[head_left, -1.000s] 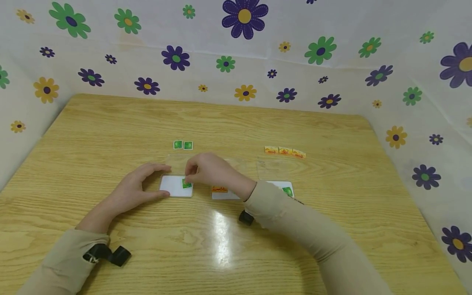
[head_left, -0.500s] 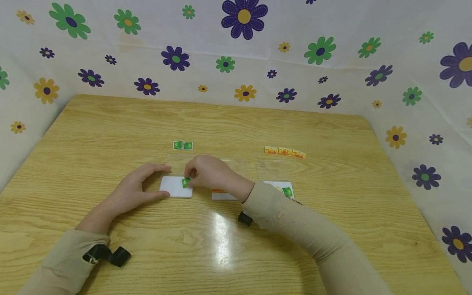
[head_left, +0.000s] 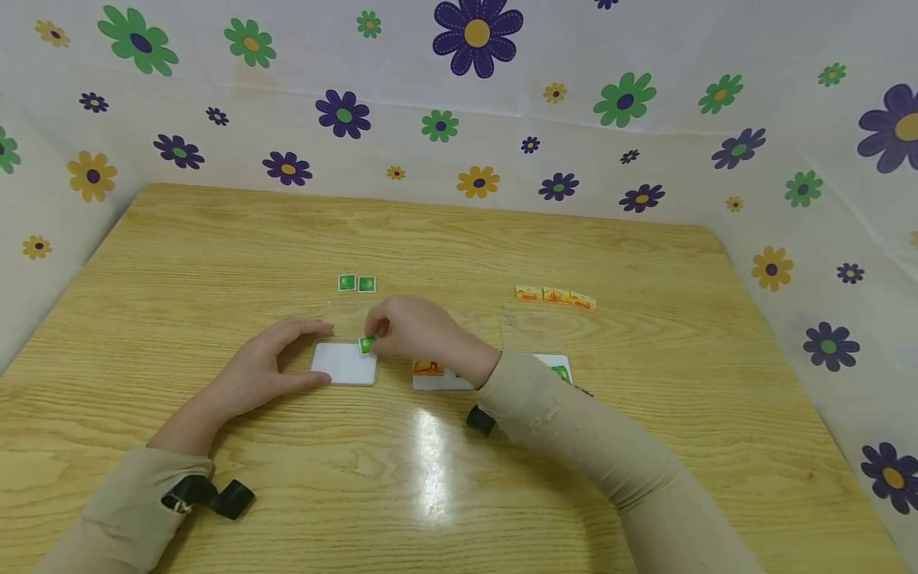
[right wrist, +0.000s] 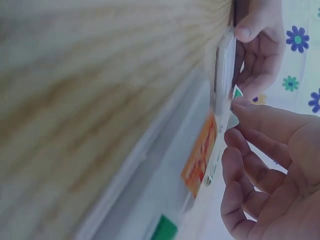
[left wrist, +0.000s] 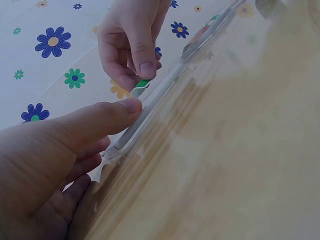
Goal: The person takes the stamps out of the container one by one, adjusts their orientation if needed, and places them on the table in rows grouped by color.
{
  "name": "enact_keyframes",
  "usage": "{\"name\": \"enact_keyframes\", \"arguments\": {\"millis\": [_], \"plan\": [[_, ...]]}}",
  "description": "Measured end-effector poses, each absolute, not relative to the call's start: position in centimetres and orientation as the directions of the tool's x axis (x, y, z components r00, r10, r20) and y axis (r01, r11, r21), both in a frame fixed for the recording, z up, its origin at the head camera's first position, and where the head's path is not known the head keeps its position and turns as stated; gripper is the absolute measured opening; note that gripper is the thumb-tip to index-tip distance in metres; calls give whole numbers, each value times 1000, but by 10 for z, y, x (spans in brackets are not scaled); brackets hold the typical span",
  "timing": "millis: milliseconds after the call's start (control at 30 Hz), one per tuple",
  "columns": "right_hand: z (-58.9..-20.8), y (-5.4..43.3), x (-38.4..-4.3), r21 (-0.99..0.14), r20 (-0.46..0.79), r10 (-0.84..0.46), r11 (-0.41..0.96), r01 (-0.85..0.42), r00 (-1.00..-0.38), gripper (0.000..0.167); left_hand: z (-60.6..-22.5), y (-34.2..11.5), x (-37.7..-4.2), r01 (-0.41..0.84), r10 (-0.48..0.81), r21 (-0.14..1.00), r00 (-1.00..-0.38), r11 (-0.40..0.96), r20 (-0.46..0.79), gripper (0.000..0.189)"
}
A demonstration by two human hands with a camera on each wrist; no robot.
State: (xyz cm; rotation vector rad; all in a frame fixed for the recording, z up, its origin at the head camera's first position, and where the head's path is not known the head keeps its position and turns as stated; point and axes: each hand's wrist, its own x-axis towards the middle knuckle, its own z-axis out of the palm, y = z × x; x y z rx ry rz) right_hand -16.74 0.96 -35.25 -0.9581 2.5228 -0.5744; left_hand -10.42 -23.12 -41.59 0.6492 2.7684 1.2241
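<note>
The right hand [head_left: 416, 328] pinches a green piece [head_left: 366, 346], now at the far right corner of the left white case [head_left: 339, 367]; before, it was further inside. The left hand [head_left: 264, 365], fingers apart, touches this case. The middle case [head_left: 436, 383] has an orange piece [head_left: 428, 368].

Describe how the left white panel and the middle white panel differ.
The left white panel shows a bare face, while the middle white panel carries an orange sticker. The left hand touches the left white panel; no hand grips the middle white panel. The left white panel is nearly all visible, while the right arm partly hides the middle white panel. Both lie on the table.
</note>
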Motion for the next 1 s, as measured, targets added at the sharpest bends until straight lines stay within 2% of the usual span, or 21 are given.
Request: {"name": "enact_keyframes", "arguments": {"millis": [433,1000], "plan": [[-349,18,-195,-474,-151,-617,731,-491,-772,14,-415,-231,-103,358,392,715,-911,601,126,62],[-351,13,-228,-447,-175,-508,804,-392,-843,18,-417,-232,-104,358,391,715,-911,600,128,62]]}}
